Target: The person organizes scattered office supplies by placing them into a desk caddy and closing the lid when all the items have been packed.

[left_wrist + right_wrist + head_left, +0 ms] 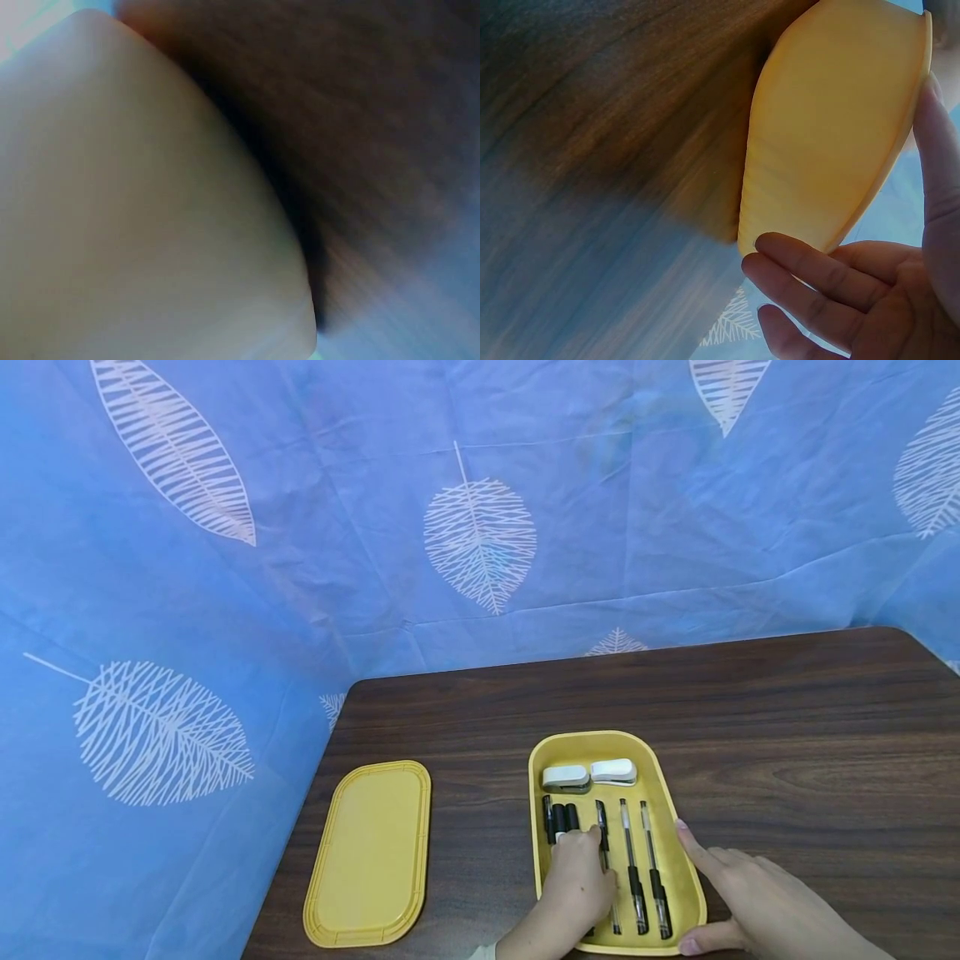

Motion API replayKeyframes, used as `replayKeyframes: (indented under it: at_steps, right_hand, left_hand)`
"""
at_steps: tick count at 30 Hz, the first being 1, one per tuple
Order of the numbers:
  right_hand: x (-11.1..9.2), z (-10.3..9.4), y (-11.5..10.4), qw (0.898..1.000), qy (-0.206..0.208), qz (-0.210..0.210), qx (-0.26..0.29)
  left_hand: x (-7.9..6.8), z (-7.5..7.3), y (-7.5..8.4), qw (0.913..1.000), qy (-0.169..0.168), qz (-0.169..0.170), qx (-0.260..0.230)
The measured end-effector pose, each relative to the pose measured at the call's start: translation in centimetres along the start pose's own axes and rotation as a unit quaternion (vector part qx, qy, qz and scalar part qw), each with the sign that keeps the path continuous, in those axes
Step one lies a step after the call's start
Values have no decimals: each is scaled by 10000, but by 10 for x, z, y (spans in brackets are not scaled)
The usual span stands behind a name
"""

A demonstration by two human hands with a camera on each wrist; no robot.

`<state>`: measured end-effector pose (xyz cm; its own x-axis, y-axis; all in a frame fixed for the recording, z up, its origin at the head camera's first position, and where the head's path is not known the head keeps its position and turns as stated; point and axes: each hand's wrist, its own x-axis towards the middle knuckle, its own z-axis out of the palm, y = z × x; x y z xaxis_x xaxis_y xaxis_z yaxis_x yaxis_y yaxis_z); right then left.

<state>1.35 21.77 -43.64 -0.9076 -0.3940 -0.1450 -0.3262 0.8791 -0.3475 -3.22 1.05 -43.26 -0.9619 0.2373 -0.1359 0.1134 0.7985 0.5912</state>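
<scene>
A yellow plastic box (581, 747) stands on the dark table. At its far end lie two white staplers, a left stapler (566, 777) and a right stapler (613, 771). Inside, my left hand (579, 878) reaches down with bent fingers, index and thumb pinching a black-capped pen (602, 814). Several black-capped pens or markers (558, 818) lie beside it, partly covered by that hand. Two more pens, a clear-barrelled pen (633, 868) and its neighbour (655, 870), lie to the right. My right hand (757, 893) steadies the box's right side, fingers mostly straight, thumb at the near corner.
A yellow lid (369, 852) lies flat on the wooden table (810, 735), left of the box. Behind the table hangs a blue cloth (360, 510) printed with white leaves. The left wrist view is mostly blurred skin and tabletop.
</scene>
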Motion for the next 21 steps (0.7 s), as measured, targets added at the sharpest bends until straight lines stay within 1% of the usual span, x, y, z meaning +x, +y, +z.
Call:
replayKeyframes:
  at_steps: [4, 7, 10, 12, 15, 19, 21]
  right_hand:
    - [1, -2, -1, 10000, -92, -11, 1]
    - [1, -3, -1, 9999, -108, -75, 13]
    - [1, -4, -3, 9999, -112, -41, -21]
    - [1, -4, -4, 10000, -92, -28, -21]
    - [1, -5, -6, 10000, -53, 39, -54]
    - [1, -5, -6, 9999, -34, 13, -100]
    - [1, -3, -4, 10000, -44, 1, -32]
  left_hand:
    - [0, 0, -1, 10000, -7, -8, -31]
    - [0, -1, -2, 9999, 88, 119, -23]
    - [-2, -3, -2, 9994, 204, 229, -150]
    - [-4, -4, -2, 9987, 298, 316, -258]
    - [-6, -8, -2, 9978, 355, 315, -457]
    - [-7, -14, -3, 9970, 437, 415, -484]
    - [-7, -17, -5, 9964, 490, 484, -499]
